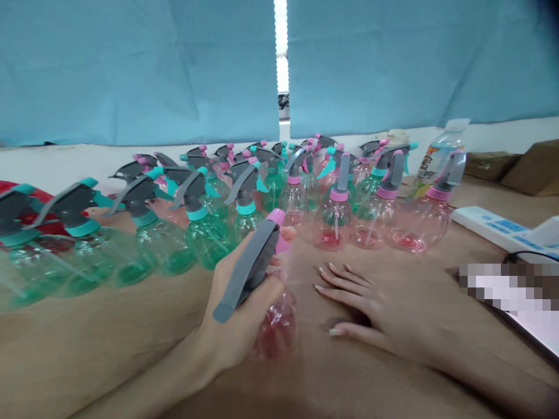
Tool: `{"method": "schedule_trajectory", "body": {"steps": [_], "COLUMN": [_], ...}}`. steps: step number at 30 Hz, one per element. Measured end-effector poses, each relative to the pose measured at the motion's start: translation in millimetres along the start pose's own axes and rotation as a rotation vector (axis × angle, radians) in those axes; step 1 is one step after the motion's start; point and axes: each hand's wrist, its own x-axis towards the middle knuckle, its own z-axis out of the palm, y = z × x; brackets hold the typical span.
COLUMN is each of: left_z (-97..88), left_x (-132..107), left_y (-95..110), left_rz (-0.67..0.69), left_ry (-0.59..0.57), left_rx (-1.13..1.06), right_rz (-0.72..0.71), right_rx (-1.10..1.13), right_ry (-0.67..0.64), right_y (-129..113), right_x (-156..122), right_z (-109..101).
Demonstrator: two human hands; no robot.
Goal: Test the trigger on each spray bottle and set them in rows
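My left hand is wrapped round the neck of a pink spray bottle with a grey and pink trigger head. The bottle tilts a little, its head leaning to the upper right, and my fingers hide its collar. Flat on the tabletop, to the right of that bottle, rests my right hand, fingers spread and holding nothing. Just beyond it stand several pink spray bottles. Left of my left hand runs a row of green spray bottles with turquoise collars.
More green and pink spray bottles crowd the back of the table. At the right are a labelled drink bottle, a white power strip, a phone and a brown box. A blue curtain hangs behind.
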Motion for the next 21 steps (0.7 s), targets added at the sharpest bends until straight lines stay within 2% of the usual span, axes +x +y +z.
{"method": "schedule_trajectory", "body": {"steps": [7, 21], "left_z": [3.8, 3.2], "left_x": [6.7, 3.1], "left_y": [2.1, -2.8], "left_rz": [0.092, 0.035], "left_ry": [0.004, -0.020], "left_rx": [0.069, 0.000], "right_rz": [0.020, 0.027], "right_rx": [-0.005, -0.008], "right_ry": [-0.012, -0.041], "right_y": [-2.0, -5.2], "right_x": [0.9, 1.8], "right_z": [-0.8, -4.9]}}
